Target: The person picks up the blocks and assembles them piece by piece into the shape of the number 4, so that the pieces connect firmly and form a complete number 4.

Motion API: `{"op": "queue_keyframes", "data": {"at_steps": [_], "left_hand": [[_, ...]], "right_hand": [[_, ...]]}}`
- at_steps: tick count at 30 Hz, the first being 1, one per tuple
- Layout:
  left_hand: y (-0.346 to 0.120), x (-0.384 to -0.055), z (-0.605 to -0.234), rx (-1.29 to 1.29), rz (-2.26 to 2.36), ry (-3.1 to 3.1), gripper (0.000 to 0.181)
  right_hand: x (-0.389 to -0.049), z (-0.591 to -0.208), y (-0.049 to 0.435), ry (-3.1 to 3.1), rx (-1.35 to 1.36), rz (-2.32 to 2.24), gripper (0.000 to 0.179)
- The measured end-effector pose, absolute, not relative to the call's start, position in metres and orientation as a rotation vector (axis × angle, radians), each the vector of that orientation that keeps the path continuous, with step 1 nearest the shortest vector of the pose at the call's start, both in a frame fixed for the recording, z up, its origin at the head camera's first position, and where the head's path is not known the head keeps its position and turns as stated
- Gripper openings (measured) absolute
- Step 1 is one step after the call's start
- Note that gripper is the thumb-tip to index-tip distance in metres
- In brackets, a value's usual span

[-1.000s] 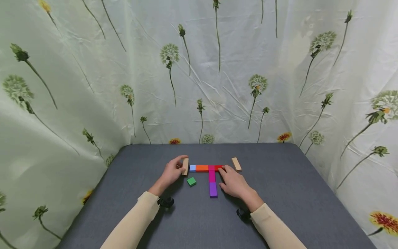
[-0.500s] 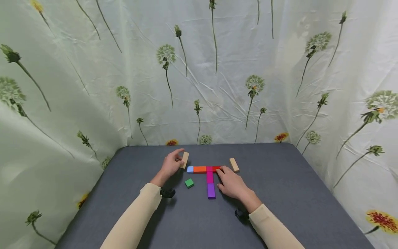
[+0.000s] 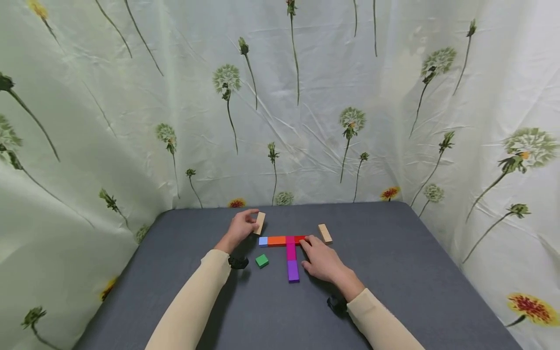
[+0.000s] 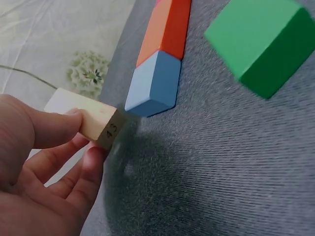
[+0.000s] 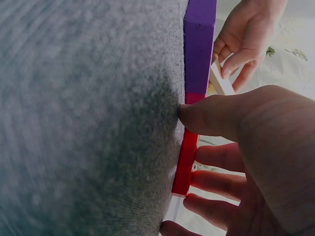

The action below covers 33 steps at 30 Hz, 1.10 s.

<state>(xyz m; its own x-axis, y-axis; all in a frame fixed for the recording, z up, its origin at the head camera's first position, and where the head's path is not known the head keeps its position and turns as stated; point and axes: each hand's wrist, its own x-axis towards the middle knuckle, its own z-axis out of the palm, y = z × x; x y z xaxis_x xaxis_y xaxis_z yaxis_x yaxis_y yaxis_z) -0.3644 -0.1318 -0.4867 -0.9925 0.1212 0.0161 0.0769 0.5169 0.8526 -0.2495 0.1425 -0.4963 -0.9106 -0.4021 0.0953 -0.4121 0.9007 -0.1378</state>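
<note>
My left hand (image 3: pixel 241 227) pinches a plain wooden block (image 4: pixel 91 115) between thumb and fingers, and the number 43 shows on its end. The block is just behind and left of the light blue block (image 3: pixel 263 241), which ends a row of coloured blocks. In that row an orange block (image 3: pixel 276 241) adjoins the blue one, followed by magenta (image 3: pixel 290 250) and red (image 5: pixel 185 162). A purple block (image 3: pixel 293 271) extends the magenta stem toward me. My right hand (image 3: pixel 323 260) rests at the row's right end, its loosely bent fingers touching the red block.
A loose green block (image 3: pixel 262 261) lies in front of the row's left end. Another plain wooden block (image 3: pixel 325 233) lies behind and right of the red block. Behind the dark grey table (image 3: pixel 262 316) hangs a flower-print curtain (image 3: pixel 280 107).
My left hand has moved the wooden block away from me, from left of the blue block to behind the row. My right hand has stayed at the red block. The head view has shifted slightly.
</note>
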Motion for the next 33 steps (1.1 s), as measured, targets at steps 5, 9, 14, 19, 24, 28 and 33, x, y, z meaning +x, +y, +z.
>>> {"op": "queue_keyframes", "data": {"at_steps": [5, 9, 14, 19, 24, 28, 33], "left_hand": [[-0.1352, -0.3667, -0.489, 0.138, 1.418, 2.696, 0.051], [-0.1353, -0.3684, -0.4882, 0.174, 1.267, 2.744, 0.043], [-0.1348, -0.3719, -0.487, 0.204, 1.136, 2.743, 0.042], [-0.1361, -0.3705, -0.4862, 0.239, 1.072, 2.744, 0.043], [-0.1362, -0.3674, -0.4866, 0.282, 1.113, 2.749, 0.039], [-0.1362, -0.367, -0.4884, 0.28, 1.142, 2.761, 0.036], [-0.1368, -0.3666, -0.4913, 0.297, 1.137, 2.755, 0.036]], "right_hand": [[-0.249, -0.4968, 0.1404, -2.995, 0.66, 0.25, 0.065], [-0.2499, -0.4957, 0.1401, -2.994, 0.659, 0.272, 0.065], [-0.2502, -0.4945, 0.1399, -3.001, 0.643, 0.264, 0.065], [-0.2497, -0.4971, 0.1408, -2.996, 0.66, 0.276, 0.065], [-0.2474, -0.4961, 0.1425, -2.98, 0.654, 0.312, 0.062], [-0.2476, -0.4957, 0.1425, -2.974, 0.655, 0.302, 0.062], [-0.2484, -0.4966, 0.1424, -2.984, 0.646, 0.29, 0.062]]}}
